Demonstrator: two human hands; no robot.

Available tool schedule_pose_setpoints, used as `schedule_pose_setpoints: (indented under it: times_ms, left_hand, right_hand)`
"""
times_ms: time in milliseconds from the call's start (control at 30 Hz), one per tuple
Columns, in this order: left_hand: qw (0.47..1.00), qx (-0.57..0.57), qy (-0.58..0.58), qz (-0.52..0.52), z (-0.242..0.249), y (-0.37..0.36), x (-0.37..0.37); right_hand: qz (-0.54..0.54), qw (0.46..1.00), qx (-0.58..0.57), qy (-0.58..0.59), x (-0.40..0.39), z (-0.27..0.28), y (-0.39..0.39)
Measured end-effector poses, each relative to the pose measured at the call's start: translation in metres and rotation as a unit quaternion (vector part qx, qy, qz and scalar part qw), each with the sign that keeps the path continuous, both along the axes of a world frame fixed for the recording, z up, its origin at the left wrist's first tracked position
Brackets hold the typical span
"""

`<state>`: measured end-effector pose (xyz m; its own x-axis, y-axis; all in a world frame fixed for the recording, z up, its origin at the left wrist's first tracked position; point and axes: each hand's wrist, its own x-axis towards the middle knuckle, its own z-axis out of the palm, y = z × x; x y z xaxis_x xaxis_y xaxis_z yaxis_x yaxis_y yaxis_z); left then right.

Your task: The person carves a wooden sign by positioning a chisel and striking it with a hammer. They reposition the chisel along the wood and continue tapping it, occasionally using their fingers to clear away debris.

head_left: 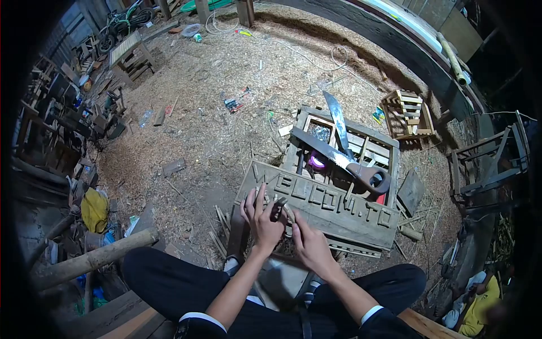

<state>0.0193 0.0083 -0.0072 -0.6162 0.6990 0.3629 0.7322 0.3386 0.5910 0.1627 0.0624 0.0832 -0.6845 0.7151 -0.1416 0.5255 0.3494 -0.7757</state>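
A grey wooden board with raised letters made of small wood strips lies across a slatted wooden crate in front of me. My left hand is over the board's left part, its fingers stretched and apart near the first letters. Close beside it, my right hand pinches a small wood strip at the board's lower edge. A handsaw and a machete lie crossed on the crate behind the board. A purple round object shows inside the crate.
Wood shavings cover the ground. A small slatted crate stands at the back right, a wooden frame at the far right. A log and a yellow cloth are at left. A person in yellow is at lower right.
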Motion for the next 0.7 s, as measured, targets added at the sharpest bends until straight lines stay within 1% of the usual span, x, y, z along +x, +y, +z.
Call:
schedule_pose_setpoints:
  times_ms: [100,200,333,400,433,500,533,600,700]
  left_hand:
    - [1.0,0.0,0.003,0.001,0.0,0.0,-0.002]
    - [1.0,0.004,0.0,0.003,-0.002,0.0,0.0]
    - [1.0,-0.009,0.005,-0.002,-0.004,-0.002,-0.002]
    - [1.0,-0.006,0.001,-0.003,-0.006,-0.004,-0.002]
    - [1.0,0.001,0.0,-0.005,-0.005,-0.003,-0.003]
    - [1.0,0.002,0.006,-0.004,-0.004,-0.001,-0.002]
    - [1.0,0.002,0.01,0.0,-0.004,-0.001,-0.002]
    - [1.0,0.0,0.009,0.002,-0.007,-0.003,-0.004]
    - [1.0,0.004,0.006,0.001,-0.008,-0.002,-0.001]
  right_hand:
    - [-0.002,0.999,0.035,0.014,-0.001,0.005,-0.003]
    - [-0.005,1.0,0.009,0.011,-0.002,0.005,-0.002]
    - [-0.001,1.0,0.022,0.021,-0.003,0.003,-0.003]
    - [-0.024,0.995,0.039,0.093,-0.004,0.004,-0.004]
    - [-0.025,0.995,0.04,0.093,-0.003,0.003,-0.003]
    - [0.023,0.999,-0.015,-0.042,-0.001,0.002,0.002]
    - [0.024,0.999,-0.014,-0.04,-0.003,0.003,0.001]
    - [-0.002,1.0,0.015,0.011,-0.006,0.009,-0.003]
    - [-0.005,1.0,-0.005,0.004,-0.006,0.013,-0.001]
